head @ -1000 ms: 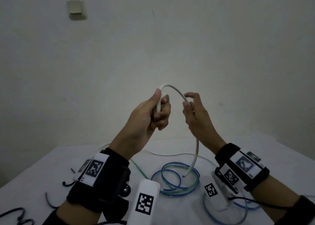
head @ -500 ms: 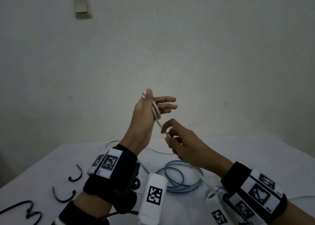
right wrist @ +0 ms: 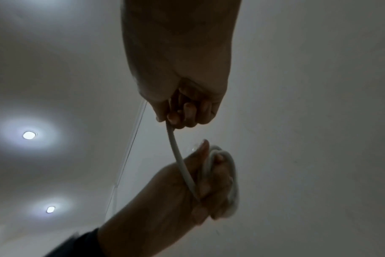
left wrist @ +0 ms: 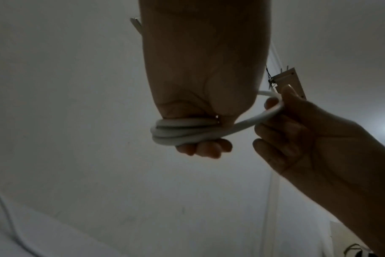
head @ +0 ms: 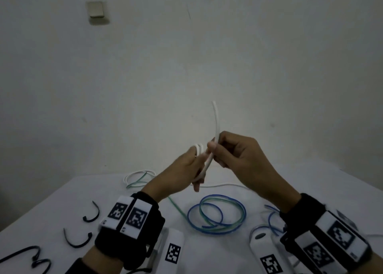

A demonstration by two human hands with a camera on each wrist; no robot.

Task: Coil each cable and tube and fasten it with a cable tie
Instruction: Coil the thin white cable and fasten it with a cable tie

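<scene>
A white tube (head: 216,124) is wound in several turns round the fingers of my left hand (head: 186,165), held up above the table. In the left wrist view the white tube's coil (left wrist: 178,132) sits round the fingers, which are bent over it. My right hand (head: 234,151) pinches the white tube's free length just right of the left hand, and the loose end sticks up above it. In the right wrist view the tube (right wrist: 180,161) runs from my right hand (right wrist: 182,114) down to the coil on my left hand (right wrist: 209,182).
On the white table (head: 310,190) lie a blue and green coiled cable (head: 217,214), a white and green cable (head: 138,179) further back, and black cable ties (head: 91,213) (head: 77,239) at the left. More blue cable (head: 271,222) lies under my right wrist.
My right hand has risen from below the left hand to beside it, carrying the tube's free end up. Another turn lies round my left fingers, which have dropped lower.
</scene>
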